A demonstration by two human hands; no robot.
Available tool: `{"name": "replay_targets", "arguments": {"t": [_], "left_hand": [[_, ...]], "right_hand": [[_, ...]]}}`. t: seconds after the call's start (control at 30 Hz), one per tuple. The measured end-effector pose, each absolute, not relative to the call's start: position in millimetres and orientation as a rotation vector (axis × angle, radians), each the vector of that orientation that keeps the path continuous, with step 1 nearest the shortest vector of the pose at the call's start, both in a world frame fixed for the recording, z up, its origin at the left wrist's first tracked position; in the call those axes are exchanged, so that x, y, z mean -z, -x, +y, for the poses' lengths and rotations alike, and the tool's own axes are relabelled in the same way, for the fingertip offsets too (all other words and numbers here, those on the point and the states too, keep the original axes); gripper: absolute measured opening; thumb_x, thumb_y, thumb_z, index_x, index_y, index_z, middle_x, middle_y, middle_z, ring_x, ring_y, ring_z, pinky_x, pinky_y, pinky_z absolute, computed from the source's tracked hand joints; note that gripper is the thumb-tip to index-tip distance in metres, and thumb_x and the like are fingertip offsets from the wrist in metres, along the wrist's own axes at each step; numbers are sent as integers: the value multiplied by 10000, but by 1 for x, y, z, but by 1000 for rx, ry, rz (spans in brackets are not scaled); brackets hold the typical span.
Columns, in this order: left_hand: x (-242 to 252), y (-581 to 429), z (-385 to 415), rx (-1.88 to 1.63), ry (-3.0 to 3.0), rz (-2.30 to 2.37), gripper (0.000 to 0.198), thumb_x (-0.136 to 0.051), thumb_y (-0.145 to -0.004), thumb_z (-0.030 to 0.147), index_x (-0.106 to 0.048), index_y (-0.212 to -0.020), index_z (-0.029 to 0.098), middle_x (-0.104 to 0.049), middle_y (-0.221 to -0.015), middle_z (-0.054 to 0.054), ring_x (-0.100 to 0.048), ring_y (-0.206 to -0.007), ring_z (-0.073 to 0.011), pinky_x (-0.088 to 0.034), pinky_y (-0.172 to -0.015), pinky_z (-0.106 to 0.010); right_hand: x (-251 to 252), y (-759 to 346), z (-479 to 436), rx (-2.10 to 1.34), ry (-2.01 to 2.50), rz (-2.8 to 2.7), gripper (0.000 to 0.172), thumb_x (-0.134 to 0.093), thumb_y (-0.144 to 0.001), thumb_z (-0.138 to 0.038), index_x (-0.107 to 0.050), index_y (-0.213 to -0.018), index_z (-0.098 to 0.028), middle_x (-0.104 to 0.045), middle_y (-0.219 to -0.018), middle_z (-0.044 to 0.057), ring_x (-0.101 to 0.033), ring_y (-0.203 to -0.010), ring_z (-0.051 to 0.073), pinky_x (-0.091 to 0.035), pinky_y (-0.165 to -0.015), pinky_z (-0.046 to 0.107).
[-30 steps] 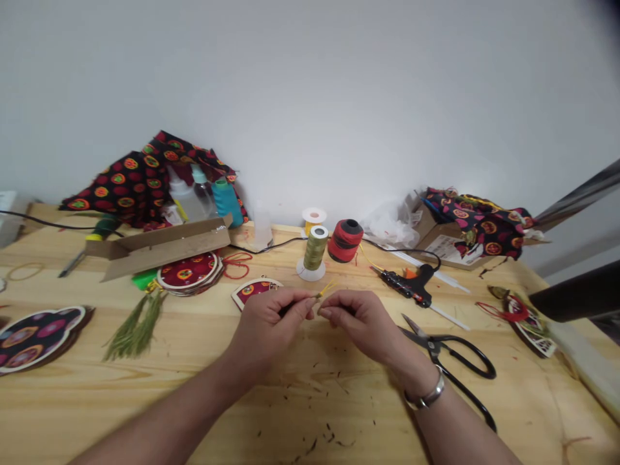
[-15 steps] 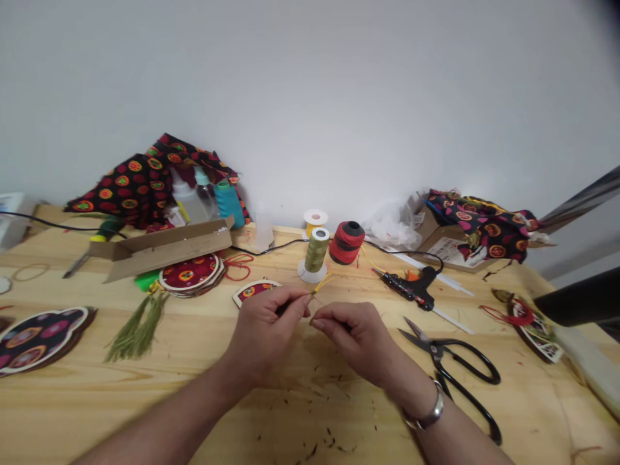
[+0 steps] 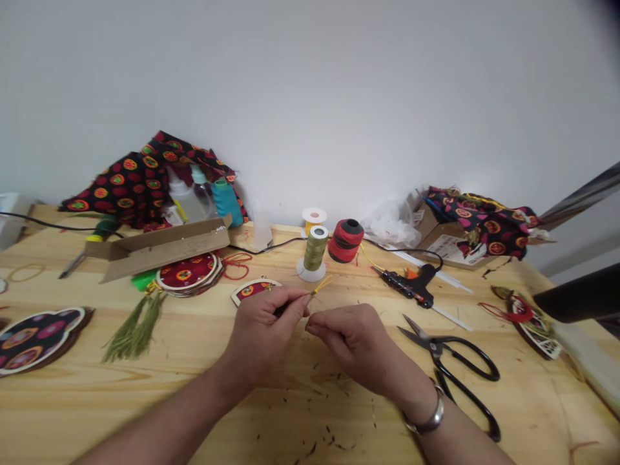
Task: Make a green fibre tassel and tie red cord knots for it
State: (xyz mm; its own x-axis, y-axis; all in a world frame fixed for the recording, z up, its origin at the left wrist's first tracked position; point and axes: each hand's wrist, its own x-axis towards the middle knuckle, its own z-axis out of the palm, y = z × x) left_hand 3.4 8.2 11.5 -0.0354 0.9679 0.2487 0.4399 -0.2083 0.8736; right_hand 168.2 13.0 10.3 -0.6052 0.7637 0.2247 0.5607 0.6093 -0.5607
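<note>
My left hand [image 3: 264,326] is closed in a pinch on a small green tassel whose yellow cord end [image 3: 322,286] sticks out past the fingertips. My right hand [image 3: 353,336] is closed just right of it and slightly lower, fingertips pinched together near the tassel; a fine thread may be in them, too thin to make out. Both hands hover above the wooden table [image 3: 300,400]. An olive-green thread spool [image 3: 314,250] and a red spool [image 3: 345,240] stand just behind the hands.
Black scissors [image 3: 450,361] lie right of my right hand, a black glue gun [image 3: 411,287] behind them. Fabric-covered ornaments [image 3: 188,272], a loose green tassel [image 3: 133,329], a cardboard box [image 3: 162,248], bottles and patterned fabric [image 3: 130,184] fill the left. More fabric [image 3: 484,223] lies at the right.
My right hand has drawn down and slightly left, away from the yellow cord end. My left hand has kept its pinch and barely moved.
</note>
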Motion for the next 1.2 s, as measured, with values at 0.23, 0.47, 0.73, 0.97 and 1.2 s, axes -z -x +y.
{"name": "replay_targets", "arguments": {"t": [0.23, 0.47, 0.73, 0.97, 1.2], "left_hand": [[-11, -4, 7, -1205, -1686, 1483, 126, -579, -763, 207, -694, -712, 200, -665, -606, 35, -595, -573, -123, -457, -547, -204], [-11, -4, 7, -1187, -1673, 1493, 117, -586, -762, 209, -697, -725, 202, -664, -609, 40, -596, -585, -117, -460, -561, -196], [-11, -3, 7, -1174, -1678, 1487, 112, -586, -769, 212, -694, -738, 205, -667, -623, 43, -595, -593, -114, -457, -576, -197], [-7, -1, 10, -1116, -1718, 1498, 123, -578, -784, 233, -690, -739, 212, -673, -637, 41, -600, -614, -125, -455, -595, -206], [-4, -2, 12, -980, -1908, 1375, 169, -525, -820, 221, -694, -826, 213, -714, -768, 8, -628, -701, -143, -455, -648, -225]], "right_hand": [[-11, -169, 13, -518, 1011, -2443, 207, -450, -871, -161, -599, -732, -198, -564, -582, -33, -453, -536, 77, -260, -534, 210], [-11, -170, 13, -512, 992, -2465, 200, -458, -869, -161, -625, -768, -207, -583, -579, -31, -465, -533, 79, -256, -532, 211], [-13, -170, 13, -489, 966, -2476, 197, -457, -864, -155, -626, -773, -200, -585, -578, -26, -465, -529, 86, -265, -527, 213], [-13, -169, 11, -224, 994, -2547, 176, -443, -877, -194, -573, -759, -190, -567, -585, -19, -465, -543, 98, -247, -524, 245], [-15, -174, 9, 153, 917, -2496, 183, -423, -871, -124, -595, -840, -178, -552, -643, 8, -438, -589, 126, -255, -530, 286]]}}
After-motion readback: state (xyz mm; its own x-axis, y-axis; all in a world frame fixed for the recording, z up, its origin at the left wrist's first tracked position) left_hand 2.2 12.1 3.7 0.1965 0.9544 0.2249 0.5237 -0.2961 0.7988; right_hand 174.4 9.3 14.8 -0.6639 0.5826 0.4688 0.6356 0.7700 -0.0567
